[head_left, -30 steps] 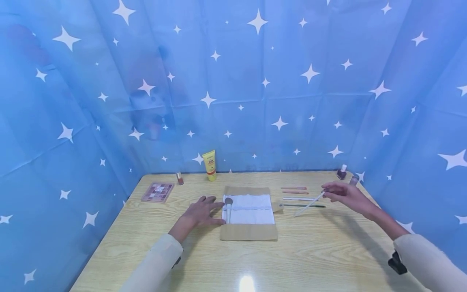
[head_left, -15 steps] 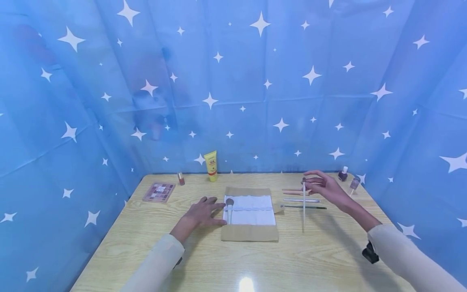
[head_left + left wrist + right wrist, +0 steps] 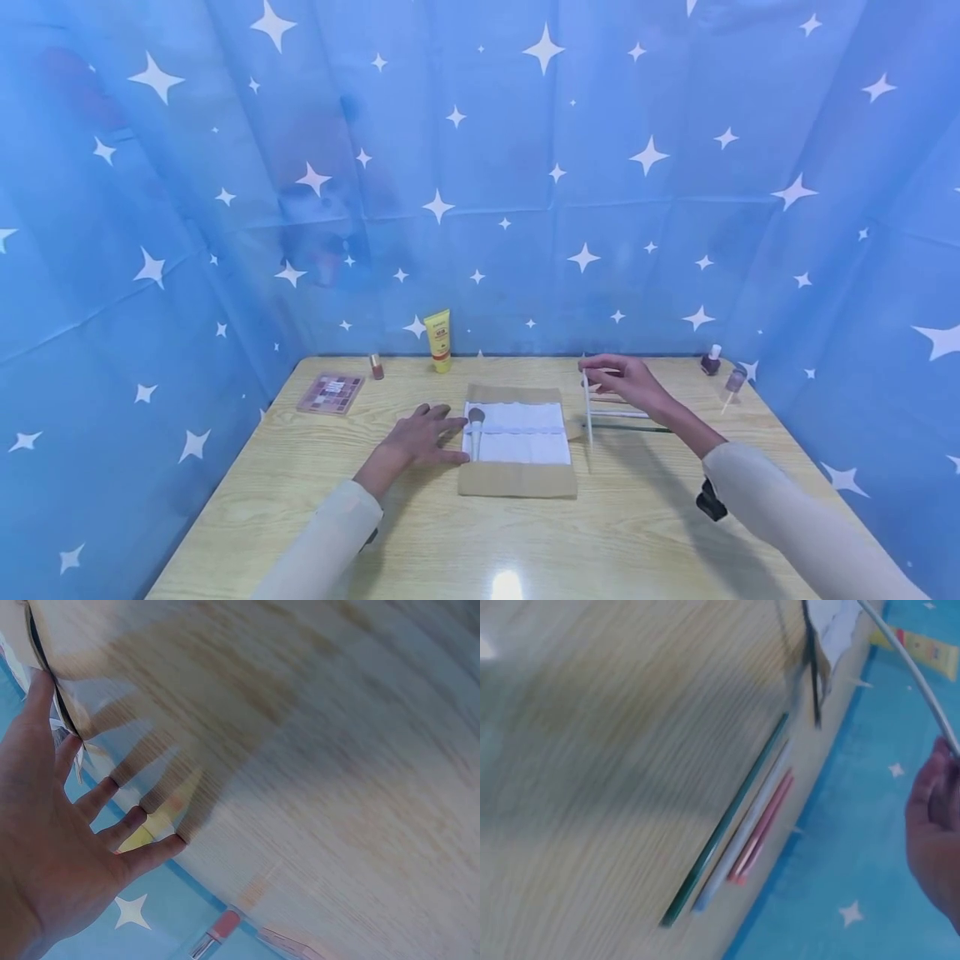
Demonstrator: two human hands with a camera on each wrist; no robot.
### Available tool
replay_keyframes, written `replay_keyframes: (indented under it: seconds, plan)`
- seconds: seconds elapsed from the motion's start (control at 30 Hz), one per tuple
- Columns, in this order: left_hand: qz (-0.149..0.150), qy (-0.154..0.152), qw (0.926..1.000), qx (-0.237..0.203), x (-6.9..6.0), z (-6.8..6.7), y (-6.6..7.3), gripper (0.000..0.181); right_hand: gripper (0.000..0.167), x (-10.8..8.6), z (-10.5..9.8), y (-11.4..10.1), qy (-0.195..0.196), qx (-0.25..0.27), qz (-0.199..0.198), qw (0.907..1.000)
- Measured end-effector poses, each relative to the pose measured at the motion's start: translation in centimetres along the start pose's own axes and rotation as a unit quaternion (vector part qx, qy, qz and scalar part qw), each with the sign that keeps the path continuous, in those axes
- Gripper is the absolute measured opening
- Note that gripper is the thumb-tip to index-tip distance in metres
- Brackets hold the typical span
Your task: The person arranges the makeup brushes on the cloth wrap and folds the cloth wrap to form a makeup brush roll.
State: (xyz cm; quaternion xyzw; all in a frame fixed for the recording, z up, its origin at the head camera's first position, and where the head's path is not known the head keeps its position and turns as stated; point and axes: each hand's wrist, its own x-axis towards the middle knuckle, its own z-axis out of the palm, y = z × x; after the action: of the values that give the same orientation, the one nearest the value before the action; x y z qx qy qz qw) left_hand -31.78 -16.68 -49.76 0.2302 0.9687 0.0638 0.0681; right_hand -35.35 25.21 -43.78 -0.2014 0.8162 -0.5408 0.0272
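An unfolded tan roll [image 3: 517,480] with white pockets lies on the table, and a thick makeup brush [image 3: 476,429] rests along its left side. My left hand [image 3: 420,436] touches the roll's left edge with spread fingers; the left wrist view shows the same hand [image 3: 67,832]. Right of the roll, my right hand [image 3: 628,385] pinches a thin white brush [image 3: 588,412] near its top, the handle pointing down. In the right wrist view this brush [image 3: 915,671] rises from the hand [image 3: 937,832]. Below that hand lie a green stick [image 3: 724,821], a white one [image 3: 742,829] and pink ones [image 3: 763,825].
A palette [image 3: 331,393], a small lipstick-like tube [image 3: 377,367] and a yellow tube [image 3: 438,342] stand or lie at the back left. At the back right are a dark nail polish bottle [image 3: 711,360] and another small bottle [image 3: 736,382]. A starry blue curtain surrounds the table [image 3: 420,533].
My right hand has moved left with the thin white brush, from beyond the loose sticks toward the roll. The brush has swung from slanted to nearly upright. My left hand has stayed at the roll's edge.
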Motion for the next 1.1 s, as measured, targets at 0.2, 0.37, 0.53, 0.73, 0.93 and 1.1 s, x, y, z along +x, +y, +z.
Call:
replay_keyframes:
  seconds: [0.2, 0.37, 0.53, 0.73, 0.93, 1.1]
  plan:
    - [0.004, 0.006, 1.0, 0.005, 0.0, 0.0, -0.1, 0.08, 0.039, 2.1, 1.7, -0.8, 0.001, -0.013, 0.011, 0.9999]
    - [0.002, 0.002, 1.0, 0.007, 0.0, 0.2, -0.2, 0.08, 0.037, 3.9, 3.5, -1.4, 0.013, -0.005, 0.001, 0.9999]
    - [-0.001, 0.001, 1.0, 0.006, 0.0, 0.1, -0.1, 0.08, 0.035, 5.3, 5.1, -1.7, 0.029, 0.003, -0.011, 0.9995]
    - [-0.007, 0.001, 0.9999, 0.01, 0.1, 0.0, 0.1, 0.08, 0.032, 7.1, 6.8, -2.0, 0.042, 0.007, -0.029, 0.9987]
    - [-0.009, 0.0, 0.9999, 0.006, 0.1, 0.0, 0.0, 0.08, 0.029, 8.8, 8.5, -2.0, 0.051, 0.015, -0.031, 0.9981]
    - [-0.007, -0.001, 1.0, 0.005, 0.1, 0.0, 0.2, 0.08, 0.028, 9.8, 9.8, -1.8, 0.064, 0.014, -0.037, 0.9972]
